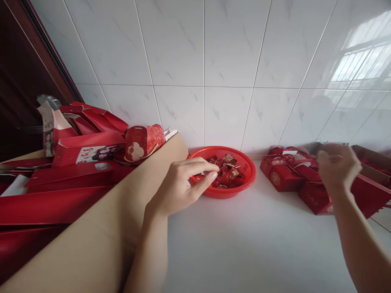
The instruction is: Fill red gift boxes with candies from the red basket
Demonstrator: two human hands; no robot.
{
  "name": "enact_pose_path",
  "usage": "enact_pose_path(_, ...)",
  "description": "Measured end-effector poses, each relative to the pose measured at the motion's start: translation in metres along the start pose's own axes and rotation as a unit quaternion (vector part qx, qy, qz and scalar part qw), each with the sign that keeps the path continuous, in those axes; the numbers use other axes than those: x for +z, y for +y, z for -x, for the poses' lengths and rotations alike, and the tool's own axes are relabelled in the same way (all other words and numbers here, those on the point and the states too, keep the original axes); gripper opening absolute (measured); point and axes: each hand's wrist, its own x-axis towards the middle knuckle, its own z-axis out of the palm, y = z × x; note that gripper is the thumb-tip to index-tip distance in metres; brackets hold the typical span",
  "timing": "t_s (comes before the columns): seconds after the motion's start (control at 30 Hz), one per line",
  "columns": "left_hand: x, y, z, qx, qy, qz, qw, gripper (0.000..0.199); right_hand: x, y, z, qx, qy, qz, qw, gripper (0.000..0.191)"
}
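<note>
My left hand (180, 185) reaches over the near left rim of a red plastic basket (249, 179). Its thumb and forefinger come together in a pinch; anything between their tips is too small to make out. Inside the basket lies a pile of small red and gold wrapped pieces (227, 173), partly behind my fingers. On the right, my right hand (339, 169) is raised above a group of red gift boxes (284, 177). That hand is slightly blurred, its fingers bent and partly hidden, so its grip is unclear.
A large cardboard carton (100, 215) filled with red paper boxes (88, 148) stands at left. An open red box (371, 193) sits at far right. Behind the white tabletop (253, 248) rises a tiled wall (229, 114). A dark door (24, 61) is at upper left.
</note>
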Motion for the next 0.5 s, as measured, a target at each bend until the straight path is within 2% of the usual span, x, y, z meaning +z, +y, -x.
enact_pose_path(0.07, -0.002, 0.003, 0.001, 0.009, 0.010, 0.002, 1.000, 0.016, 0.018, -0.045, 0.019, -0.019, -0.088, -0.080, 0.993, 0.018)
enact_pose_path(0.13, -0.004, 0.008, 0.003, 0.025, 0.024, 0.002, 0.999, 0.016, 0.035, -0.089, 0.045, -0.091, -0.204, -0.170, 0.960, 0.015)
enact_pose_path(0.23, -0.007, 0.023, 0.007, 0.051, 0.041, 0.004, 0.998, 0.015, 0.055, -0.158, 0.092, -0.187, -0.387, -0.315, 0.846, 0.015)
enact_pose_path(0.33, -0.010, 0.046, 0.017, 0.074, 0.026, 0.014, 0.997, 0.013, 0.070, -0.231, 0.140, -0.263, -0.510, -0.413, 0.708, 0.015)
enact_pose_path(0.43, -0.017, 0.067, 0.032, 0.077, -0.072, 0.028, 0.994, 0.013, 0.080, -0.300, 0.189, -0.329, -0.568, -0.475, 0.586, 0.017)
enact_pose_path(0.5, -0.023, 0.074, 0.044, 0.093, -0.168, 0.026, 0.981, 0.017, 0.084, -0.338, 0.223, -0.380, -0.580, -0.479, 0.538, 0.022)
